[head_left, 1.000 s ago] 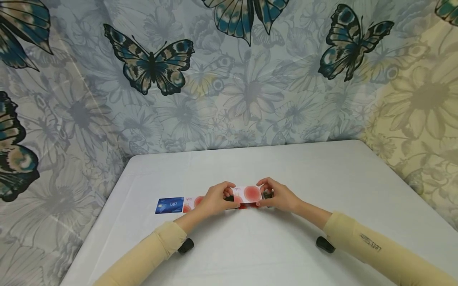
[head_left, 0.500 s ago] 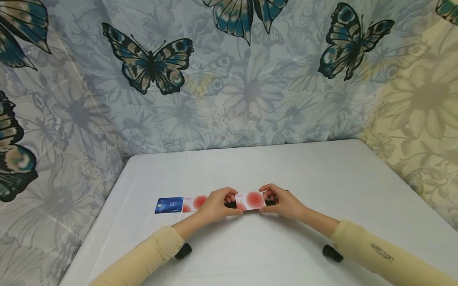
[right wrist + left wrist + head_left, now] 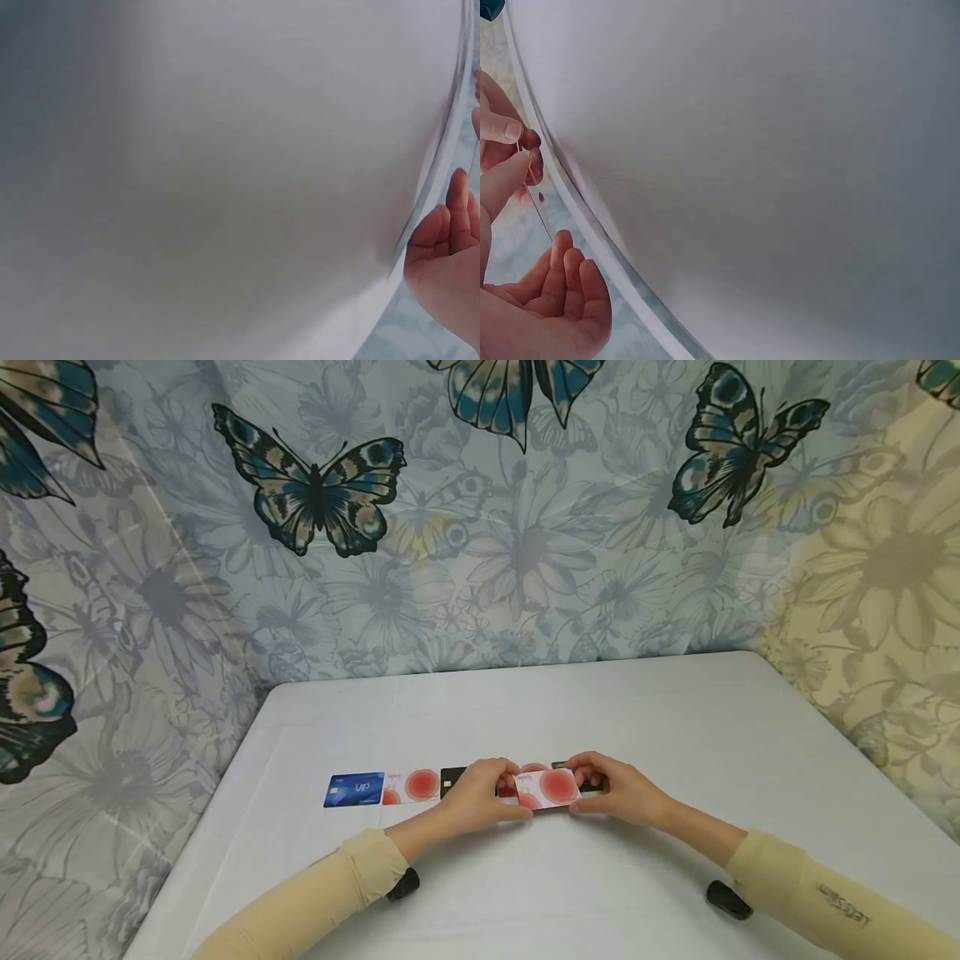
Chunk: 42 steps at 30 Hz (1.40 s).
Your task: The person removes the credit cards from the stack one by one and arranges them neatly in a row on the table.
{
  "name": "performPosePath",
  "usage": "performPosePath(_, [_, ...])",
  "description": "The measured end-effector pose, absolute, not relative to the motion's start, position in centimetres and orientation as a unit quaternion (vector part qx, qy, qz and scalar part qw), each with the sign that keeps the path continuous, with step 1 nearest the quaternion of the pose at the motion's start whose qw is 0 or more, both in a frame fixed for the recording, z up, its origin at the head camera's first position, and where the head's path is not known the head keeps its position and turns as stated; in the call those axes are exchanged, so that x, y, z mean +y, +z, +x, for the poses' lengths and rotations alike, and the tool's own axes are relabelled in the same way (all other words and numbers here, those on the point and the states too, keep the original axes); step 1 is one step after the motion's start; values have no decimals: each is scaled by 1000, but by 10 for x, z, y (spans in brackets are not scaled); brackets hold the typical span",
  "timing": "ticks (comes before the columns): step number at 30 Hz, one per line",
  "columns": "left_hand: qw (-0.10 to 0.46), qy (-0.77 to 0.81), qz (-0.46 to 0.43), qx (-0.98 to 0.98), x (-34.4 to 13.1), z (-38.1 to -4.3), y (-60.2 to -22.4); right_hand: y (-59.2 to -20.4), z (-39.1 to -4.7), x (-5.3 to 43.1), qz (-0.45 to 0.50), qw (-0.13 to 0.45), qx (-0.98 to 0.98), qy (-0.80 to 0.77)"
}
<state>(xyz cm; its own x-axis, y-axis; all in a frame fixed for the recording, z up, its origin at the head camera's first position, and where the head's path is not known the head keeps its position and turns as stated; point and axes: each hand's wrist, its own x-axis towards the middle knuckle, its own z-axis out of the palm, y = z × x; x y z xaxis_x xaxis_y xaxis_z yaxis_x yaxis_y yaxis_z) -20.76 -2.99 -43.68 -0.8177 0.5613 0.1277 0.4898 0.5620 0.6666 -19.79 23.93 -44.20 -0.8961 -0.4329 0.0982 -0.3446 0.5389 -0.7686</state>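
Observation:
In the head view a white and pink card (image 3: pixel 549 789) with a red circle is held above the table, tilted up. My left hand (image 3: pixel 482 793) pinches its left edge between thumb and fingers. My right hand (image 3: pixel 622 789) pinches its right edge the same way. Behind it runs a row of cards: a blue VIP card (image 3: pixel 354 790), a pink and white card (image 3: pixel 411 786), a black card (image 3: pixel 452 779) partly under my left hand, then a red card, another pink one and a dark one, mostly covered. In the left wrist view the held card (image 3: pixel 538 211) shows edge-on.
The table (image 3: pixel 637 710) has a white cover and backs onto a butterfly-patterned cloth (image 3: pixel 525 552). Black wrist devices (image 3: pixel 729 900) hang below both sleeves. The wrist views show mostly white tabletop.
Both hands have moved right and a little nearer, carrying the pink card along. The black card in the row's third place and parts of the cards behind the held one are now uncovered.

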Motion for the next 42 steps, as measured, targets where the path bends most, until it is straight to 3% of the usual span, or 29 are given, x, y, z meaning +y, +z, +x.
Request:
performPosePath(17, [36, 246, 296, 922, 44, -224, -431, -440, -200, 308, -212, 30, 887, -409])
performPosePath(26, [33, 203, 287, 936, 88, -233, -429, -440, -211, 348, -200, 45, 902, -379])
performPosePath(42, [46, 200, 254, 945, 125, -241, -442, -432, -217, 375, -188, 60, 914, -355])
